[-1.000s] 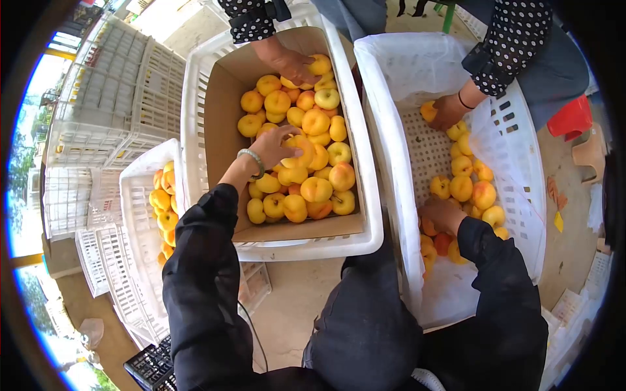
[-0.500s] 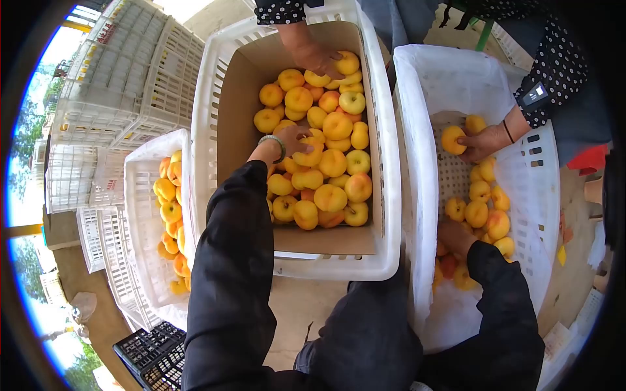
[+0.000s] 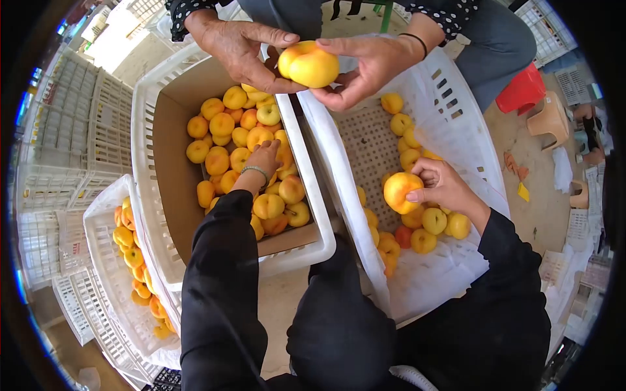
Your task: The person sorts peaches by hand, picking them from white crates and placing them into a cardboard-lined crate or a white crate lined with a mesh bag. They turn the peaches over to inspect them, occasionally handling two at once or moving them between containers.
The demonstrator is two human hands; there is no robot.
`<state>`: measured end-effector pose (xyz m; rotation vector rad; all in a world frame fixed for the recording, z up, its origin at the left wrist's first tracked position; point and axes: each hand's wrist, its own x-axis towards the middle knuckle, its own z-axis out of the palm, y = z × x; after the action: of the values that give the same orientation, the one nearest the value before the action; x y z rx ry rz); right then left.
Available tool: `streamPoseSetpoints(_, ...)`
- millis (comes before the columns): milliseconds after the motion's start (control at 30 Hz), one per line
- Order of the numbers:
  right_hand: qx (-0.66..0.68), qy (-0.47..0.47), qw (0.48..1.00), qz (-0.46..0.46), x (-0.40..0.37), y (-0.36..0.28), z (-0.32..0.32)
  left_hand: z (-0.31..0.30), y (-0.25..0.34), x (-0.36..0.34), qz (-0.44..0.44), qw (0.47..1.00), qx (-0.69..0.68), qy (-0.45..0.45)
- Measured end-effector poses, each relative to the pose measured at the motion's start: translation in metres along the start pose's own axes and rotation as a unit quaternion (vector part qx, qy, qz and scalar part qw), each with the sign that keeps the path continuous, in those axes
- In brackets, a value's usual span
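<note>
My right hand point(image 3: 447, 186) grips a yellow peach point(image 3: 399, 193) with a red blush, thumb and fingers at its side. It is over the white-lined crate point(image 3: 450, 260), where several more peaches point(image 3: 433, 220) lie. My left hand point(image 3: 264, 158), with a bracelet at the wrist, rests on the peaches point(image 3: 217, 160) inside the cardboard-lined white crate point(image 3: 319, 251). Its fingers are slightly apart and reach down among the fruit, so their tips are partly hidden. At the top, another person's two hands point(image 3: 244, 55) hold a large yellow peach point(image 3: 313, 65) between them.
On the left stands a narrower white crate point(image 3: 98, 228) of peaches beside stacked white crates point(image 3: 62, 124). A red stool point(image 3: 521, 90) and a beige stool point(image 3: 550, 120) are on the floor at right. The other person's legs point(image 3: 499, 45) are close behind the crates.
My right hand has come up from the right crate's fruit with a peach. The other person's hands have come together around one peach. The view has shifted; my left hand stays among the peaches.
</note>
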<state>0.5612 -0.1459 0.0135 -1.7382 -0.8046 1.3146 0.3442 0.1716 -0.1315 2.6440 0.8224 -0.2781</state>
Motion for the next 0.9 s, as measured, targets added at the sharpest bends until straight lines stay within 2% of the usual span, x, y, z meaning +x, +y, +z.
streamPoseSetpoints(33, 0.042, 0.009, 0.999, 0.016, -0.009, -0.009, 0.000, -0.013, 0.007, -0.006, 0.025, 0.999, 0.026, 0.003)
streamPoseSetpoints(67, 0.037, 0.019, 0.999, 0.010, -0.018, -0.018, 0.002, -0.035, 0.014, -0.009, 0.043, 0.997, 0.028, -0.059)
streamPoseSetpoints(133, 0.073, 0.037, 0.995, -0.048, -0.036, -0.036, 0.012, -0.084, 0.036, -0.035, 0.063, 0.994, 0.023, -0.088)
streamPoseSetpoints(200, 0.071, 0.030, 0.995, -0.062, -0.051, -0.052, 0.023, -0.133, 0.068, -0.083, 0.092, 0.995, -0.006, -0.030)
streamPoseSetpoints(267, 0.045, 0.058, 0.994, -0.081, -0.061, -0.066, 0.035, -0.168, 0.103, -0.135, 0.134, 0.987, -0.085, -0.019)
streamPoseSetpoints(300, 0.047, 0.062, 0.991, -0.110, -0.064, -0.075, 0.043, -0.169, 0.113, -0.155, 0.192, 0.959, -0.209, 0.020)
streamPoseSetpoints(367, 0.043, 0.048, 0.985, -0.161, -0.075, -0.096, 0.064, -0.159, 0.141, -0.188, 0.219, 0.880, -0.419, 0.036)
streamPoseSetpoints(400, 0.032, 0.042, 0.982, -0.183, -0.078, -0.102, 0.072, -0.148, 0.153, -0.194, 0.271, 0.867, -0.407, 0.091)
streamPoseSetpoints(433, 0.019, 0.038, 0.976, -0.213, -0.078, -0.103, 0.078, -0.143, 0.167, -0.202, 0.278, 0.828, -0.478, 0.091)
streamPoseSetpoints(500, -0.056, 0.043, 0.964, -0.256, -0.084, -0.106, 0.084, -0.138, 0.188, -0.214, 0.254, 0.820, -0.475, 0.191)
streamPoseSetpoints(567, -0.038, 0.024, 0.966, -0.256, -0.097, -0.118, 0.087, -0.139, 0.191, -0.224, 0.255, 0.811, -0.466, 0.247)
streamPoseSetpoints(667, 0.026, 0.017, 0.972, -0.234, -0.114, -0.113, 0.074, -0.142, 0.174, -0.262, 0.213, 0.797, -0.516, 0.231)
streamPoseSetpoints(733, -0.046, -0.040, 0.975, -0.211, -0.122, -0.104, 0.061, -0.142, 0.146, -0.298, 0.191, 0.756, -0.596, 0.190)
streamPoseSetpoints(800, -0.080, -0.023, 0.972, -0.222, -0.136, -0.094, 0.064, -0.142, 0.104, -0.344, 0.119, 0.750, -0.611, 0.225)
streamPoseSetpoints(833, -0.089, -0.025, 0.977, -0.193, -0.142, -0.089, 0.063, -0.154, 0.084, -0.380, 0.039, 0.721, -0.657, 0.216)
streamPoseSetpoints(867, -0.097, -0.028, 0.981, -0.165, -0.146, -0.083, 0.062, -0.158, 0.063, -0.404, 0.003, 0.627, -0.725, 0.285)
streamPoseSetpoints(900, -0.084, -0.034, 0.983, -0.159, -0.148, -0.074, 0.059, -0.167, 0.027, -0.429, -0.057, 0.588, -0.719, 0.365)
